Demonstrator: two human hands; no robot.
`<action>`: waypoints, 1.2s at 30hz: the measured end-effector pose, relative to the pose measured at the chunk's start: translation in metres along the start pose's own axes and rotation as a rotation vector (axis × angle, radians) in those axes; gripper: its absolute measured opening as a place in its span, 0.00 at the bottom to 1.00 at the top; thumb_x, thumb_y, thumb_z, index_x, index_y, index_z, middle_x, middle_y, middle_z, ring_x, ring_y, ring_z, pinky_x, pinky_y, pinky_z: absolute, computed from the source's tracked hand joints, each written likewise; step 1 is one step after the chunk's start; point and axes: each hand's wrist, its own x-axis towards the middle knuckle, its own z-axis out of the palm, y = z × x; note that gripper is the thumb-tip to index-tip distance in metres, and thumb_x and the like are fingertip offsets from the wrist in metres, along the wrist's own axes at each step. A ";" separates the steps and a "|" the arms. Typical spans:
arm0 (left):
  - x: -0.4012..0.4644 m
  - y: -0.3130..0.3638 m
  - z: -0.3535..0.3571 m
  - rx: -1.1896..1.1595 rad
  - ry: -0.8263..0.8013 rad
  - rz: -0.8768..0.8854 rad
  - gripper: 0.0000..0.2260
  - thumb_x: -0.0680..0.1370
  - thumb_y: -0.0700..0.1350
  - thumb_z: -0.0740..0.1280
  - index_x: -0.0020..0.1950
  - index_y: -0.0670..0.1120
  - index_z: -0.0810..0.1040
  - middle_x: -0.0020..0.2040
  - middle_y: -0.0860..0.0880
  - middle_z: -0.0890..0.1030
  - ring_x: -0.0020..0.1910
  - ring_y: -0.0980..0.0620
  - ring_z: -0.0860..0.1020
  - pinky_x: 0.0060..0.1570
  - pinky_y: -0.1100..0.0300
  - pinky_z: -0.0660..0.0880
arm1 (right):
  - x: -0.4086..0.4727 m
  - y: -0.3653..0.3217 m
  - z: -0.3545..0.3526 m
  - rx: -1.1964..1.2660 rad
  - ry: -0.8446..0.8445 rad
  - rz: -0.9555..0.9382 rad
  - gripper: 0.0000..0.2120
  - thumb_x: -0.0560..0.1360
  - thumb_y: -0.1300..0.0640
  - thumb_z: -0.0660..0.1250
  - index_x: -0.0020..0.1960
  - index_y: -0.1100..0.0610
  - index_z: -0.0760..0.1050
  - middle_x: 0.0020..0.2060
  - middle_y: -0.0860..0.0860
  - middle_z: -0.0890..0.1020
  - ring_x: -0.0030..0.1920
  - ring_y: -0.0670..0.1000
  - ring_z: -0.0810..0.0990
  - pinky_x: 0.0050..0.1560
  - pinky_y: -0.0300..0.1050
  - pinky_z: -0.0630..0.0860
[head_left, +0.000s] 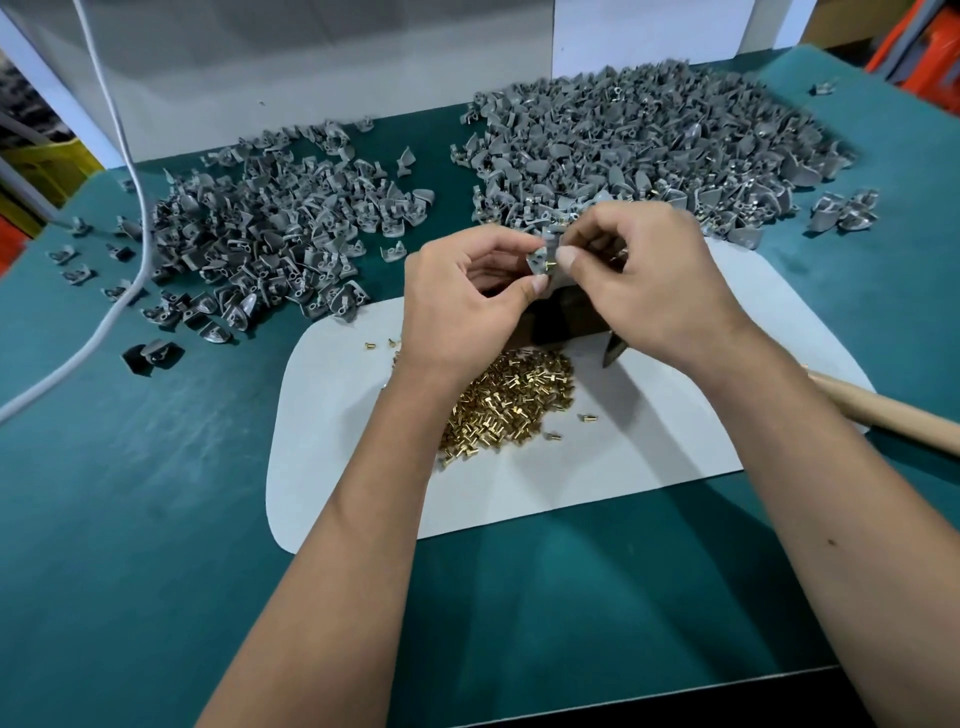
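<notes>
The grey plastic part (540, 255) sat mid-table, pinched in my left hand (467, 301). My right hand (649, 275) clamped a brass pin (550, 266) against it. The heap of brass pins (514, 405) lay at 6 o'clock on the white mat (623, 457), with the piles of grey parts (270, 234) at 10 and 1 o'clock.

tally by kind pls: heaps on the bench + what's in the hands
Grey-part heaps: 2
Brass-pin heap: 1
Grey part, pinched by left hand and right hand: 1
Brass pin sticking out of that part: 1
Total: 5
</notes>
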 end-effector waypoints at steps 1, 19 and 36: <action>0.000 -0.001 0.001 0.057 0.008 0.017 0.09 0.71 0.38 0.78 0.49 0.48 0.87 0.45 0.52 0.87 0.47 0.54 0.85 0.54 0.55 0.82 | 0.001 0.004 -0.008 -0.033 -0.013 0.019 0.03 0.78 0.57 0.70 0.46 0.52 0.82 0.37 0.45 0.82 0.39 0.45 0.78 0.41 0.33 0.71; 0.004 -0.005 -0.010 0.133 0.006 -0.110 0.07 0.70 0.38 0.80 0.45 0.47 0.88 0.58 0.49 0.85 0.60 0.57 0.81 0.65 0.51 0.77 | 0.003 0.025 -0.062 -0.322 -0.331 0.244 0.12 0.81 0.55 0.68 0.39 0.56 0.79 0.34 0.55 0.84 0.37 0.59 0.83 0.41 0.56 0.81; 0.002 -0.009 -0.004 0.135 0.073 0.060 0.05 0.72 0.35 0.73 0.40 0.43 0.79 0.48 0.52 0.87 0.53 0.63 0.84 0.55 0.65 0.80 | -0.001 0.040 -0.049 -0.414 -0.332 0.274 0.12 0.78 0.56 0.72 0.37 0.51 0.77 0.37 0.54 0.83 0.38 0.54 0.79 0.35 0.44 0.73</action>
